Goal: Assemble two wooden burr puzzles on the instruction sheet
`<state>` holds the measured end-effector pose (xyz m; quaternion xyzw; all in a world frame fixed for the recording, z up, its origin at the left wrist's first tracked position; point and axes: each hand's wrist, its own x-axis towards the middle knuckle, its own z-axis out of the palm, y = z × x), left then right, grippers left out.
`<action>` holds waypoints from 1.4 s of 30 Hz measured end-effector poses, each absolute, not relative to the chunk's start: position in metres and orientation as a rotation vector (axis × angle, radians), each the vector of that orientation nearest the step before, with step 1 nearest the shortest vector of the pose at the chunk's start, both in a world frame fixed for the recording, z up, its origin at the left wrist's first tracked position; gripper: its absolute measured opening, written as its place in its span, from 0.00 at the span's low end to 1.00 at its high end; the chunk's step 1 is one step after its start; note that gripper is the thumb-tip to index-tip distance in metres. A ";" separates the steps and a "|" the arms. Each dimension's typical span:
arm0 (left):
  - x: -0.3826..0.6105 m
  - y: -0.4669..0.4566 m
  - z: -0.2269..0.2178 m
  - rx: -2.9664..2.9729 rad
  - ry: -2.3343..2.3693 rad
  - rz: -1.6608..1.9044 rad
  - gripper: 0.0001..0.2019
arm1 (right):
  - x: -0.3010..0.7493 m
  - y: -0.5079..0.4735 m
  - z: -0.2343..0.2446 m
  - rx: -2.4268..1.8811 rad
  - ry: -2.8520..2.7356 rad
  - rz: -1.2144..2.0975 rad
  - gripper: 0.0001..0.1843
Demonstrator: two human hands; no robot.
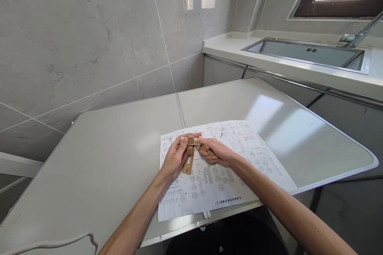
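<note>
Both hands meet over a printed instruction sheet lying on a grey folding table. My left hand grips a small cluster of notched wooden puzzle bars; one bar marked "2" hangs down from it toward me. My right hand pinches another wooden bar at the cluster's right side, touching it. The fingers hide how the bars interlock.
A tiled wall rises behind the table. At the right stands a white counter with a steel sink and a tap below a window. A white cord lies at the table's near left edge. A seam splits the tabletop.
</note>
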<state>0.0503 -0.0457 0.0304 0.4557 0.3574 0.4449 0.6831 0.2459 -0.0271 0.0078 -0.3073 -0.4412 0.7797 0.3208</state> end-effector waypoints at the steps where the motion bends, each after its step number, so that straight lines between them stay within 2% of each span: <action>1: 0.050 -0.045 0.030 1.013 0.804 1.005 0.21 | 0.245 -0.028 0.009 -0.801 -1.183 2.028 0.28; 11: 0.050 -0.047 0.030 1.141 0.879 0.982 0.22 | 0.241 -0.030 0.007 -0.882 -1.183 1.884 0.27; 18: 0.050 -0.050 0.026 1.308 0.887 0.954 0.37 | 0.243 -0.029 0.006 -0.826 -1.133 1.885 0.30; 34: 0.051 -0.045 0.020 1.332 0.983 1.011 0.35 | 0.243 -0.027 0.010 -0.899 -1.090 1.887 0.30; 42: 0.050 -0.042 0.030 1.136 0.964 1.102 0.30 | 0.246 -0.023 0.012 -0.820 -0.880 1.970 0.19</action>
